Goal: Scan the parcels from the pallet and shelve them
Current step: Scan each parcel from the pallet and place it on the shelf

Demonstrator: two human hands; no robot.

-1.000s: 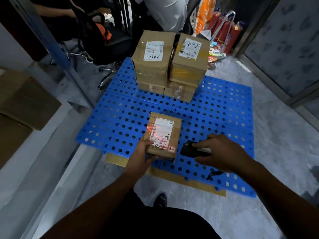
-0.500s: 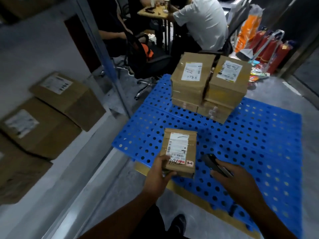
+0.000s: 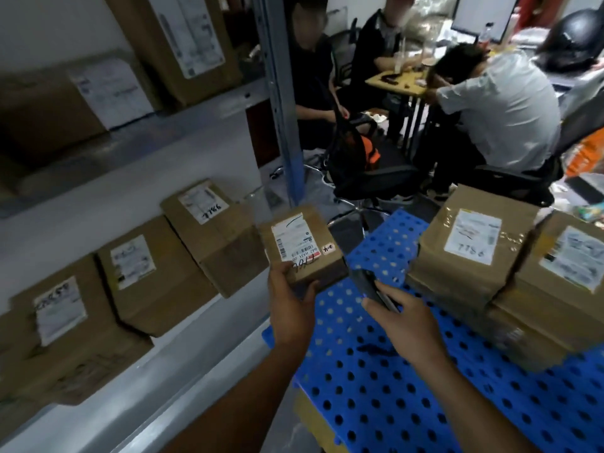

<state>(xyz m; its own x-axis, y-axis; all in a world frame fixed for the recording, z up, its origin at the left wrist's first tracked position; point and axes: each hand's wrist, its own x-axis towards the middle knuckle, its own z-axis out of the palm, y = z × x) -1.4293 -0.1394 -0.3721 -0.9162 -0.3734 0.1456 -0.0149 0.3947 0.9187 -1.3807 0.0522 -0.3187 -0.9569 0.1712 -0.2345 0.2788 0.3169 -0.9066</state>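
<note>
Blue perforated pallet (image 3: 408,387) lies right, stacked parcels (image 3: 470,256) far; grey shelving (image 3: 183,364) left. My left hand (image 3: 289,304) grips a small parcel (image 3: 302,245) aloft; my right hand (image 3: 408,325) clasps the scanner (image 3: 371,286).

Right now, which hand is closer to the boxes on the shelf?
Left. The left hand, gripping the small parcel, is right beside the shelved boxes. The right hand, holding the scanner, is farther away over the blue pallet.

Both hands forward, left (image 3: 291,308) and right (image 3: 405,325) closed, gripping.
</note>
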